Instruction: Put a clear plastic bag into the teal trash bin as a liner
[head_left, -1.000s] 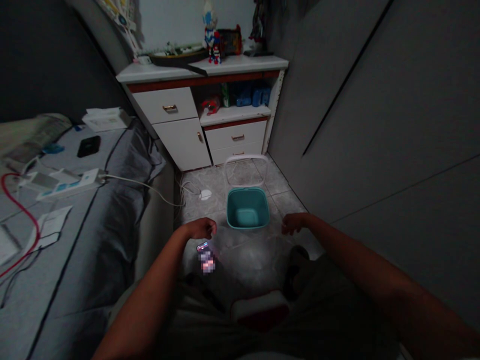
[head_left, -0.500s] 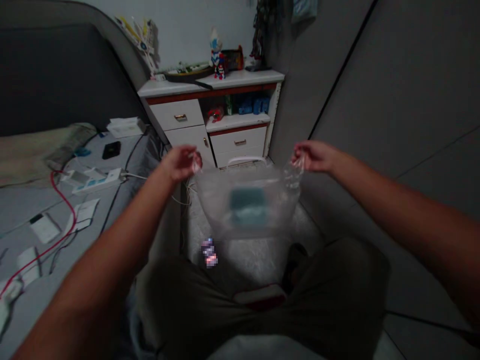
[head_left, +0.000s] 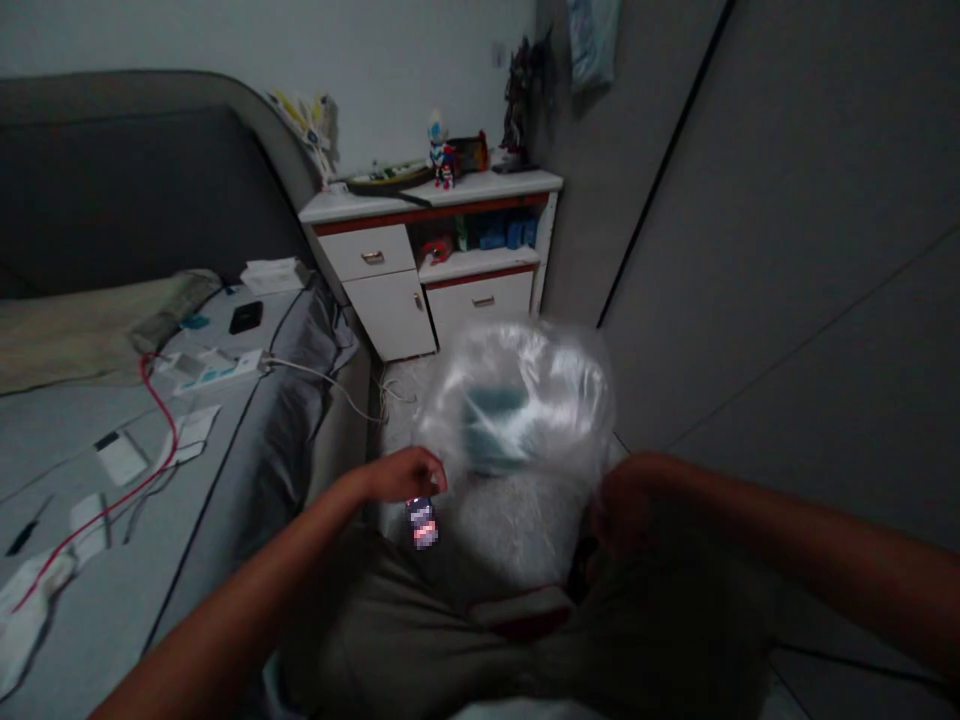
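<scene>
A clear plastic bag (head_left: pixel 562 380) billows out in front of me above the floor, blurred by motion. My left hand (head_left: pixel 411 474) is closed at its near left edge, fingers curled in a pinch. On the other side my right hand (head_left: pixel 626 503) is low by my knee, closed where the bag's near right edge runs to it; it is dim and smeared. A teal rectangular patch (head_left: pixel 491 425) shows through the film. I cannot tell whether it lies inside the bag, behind it or is printed on it.
A grey bed (head_left: pixel 247 420) with a power strip (head_left: pixel 225 372), a red cable (head_left: pixel 166 400) and small white boxes stands left. Ahead is a white cabinet (head_left: pixel 379 310) with toy figures on top. A grey wardrobe (head_left: pixel 750 250) rises right. A pixelated item (head_left: pixel 423 524) lies below my left hand.
Both hands have come down and back toward my knees, pulling the bag's edges. The bag has gone from hanging flat and stretched to puffed up with air.
</scene>
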